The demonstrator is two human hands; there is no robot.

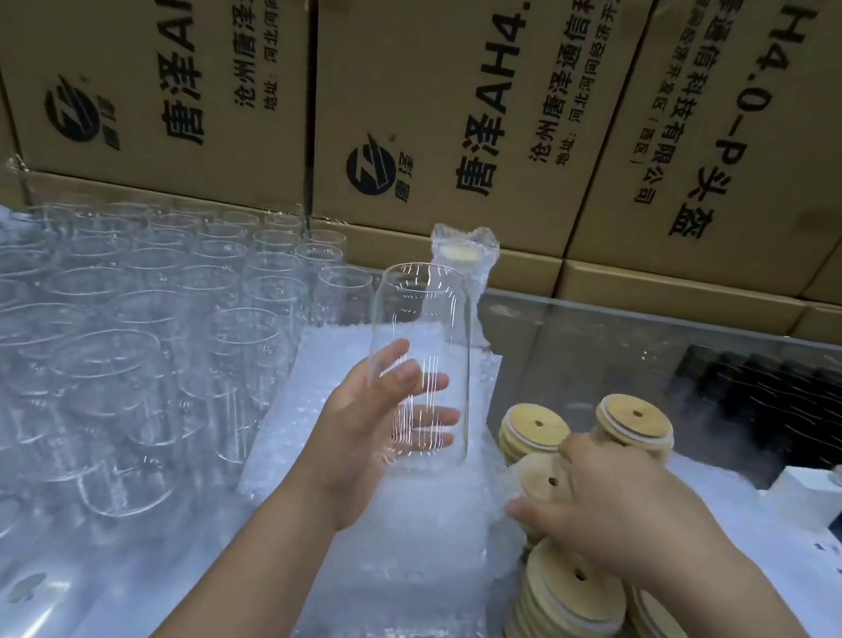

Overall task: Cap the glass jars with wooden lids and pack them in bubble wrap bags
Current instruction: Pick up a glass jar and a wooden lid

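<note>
Cartons (431,88) wall the table (586,345). Left hand (350,445) grips an upright jar (426,319) over bubble bags (402,548); right hand (611,512) grasps a lid (542,479) among lid stacks (566,605).

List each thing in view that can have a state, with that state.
held jar: upright, uncapped, gripped by the left hand.
wooden lid: pinched by the right hand.
bagged jar: capped, upright in bubble wrap.
spare jars: uncapped, standing in rows.
lid stacks: stacked, some leaning.
bubble wrap bags: lying flat.
</note>
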